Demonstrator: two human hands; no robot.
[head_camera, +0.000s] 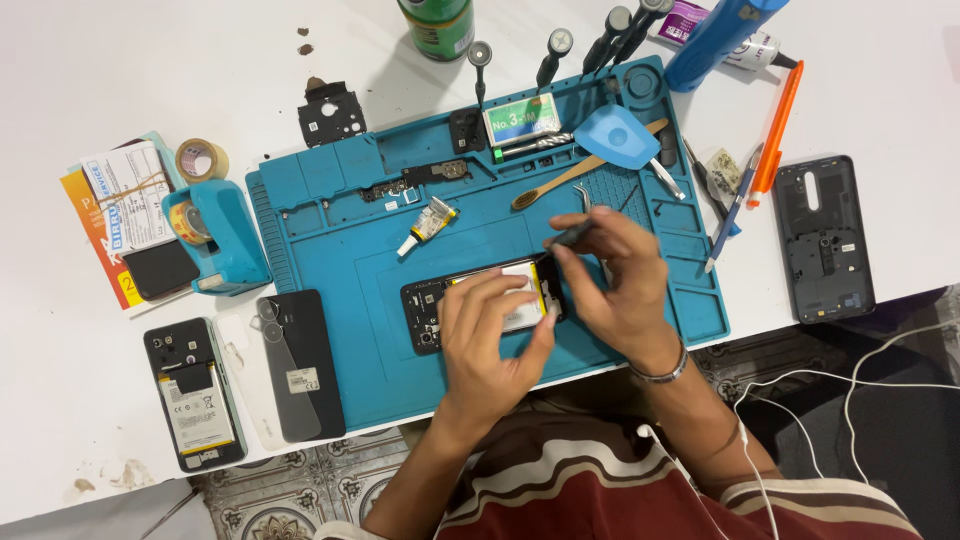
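Two hands work on an opened phone lying on a blue repair mat at the near edge of a white bench.

The bench (150, 70) runs beyond the hands, its near edge just under the wrists; the mat (340, 330) spreads to both sides of them, with bare mat to the left and clutter of tools beyond the fingers. The opened phone (430, 300) lies under both hands, long axis left to right, its right end hidden by them. The left hand (490, 340) rests curled over it, fingertips pressing the pale battery (520, 285). The right hand (620, 280) is closed in a pinch on a thin dark tool (570, 236), whose tip is too small to make out. Another phone body (825, 238) lies well to the right.
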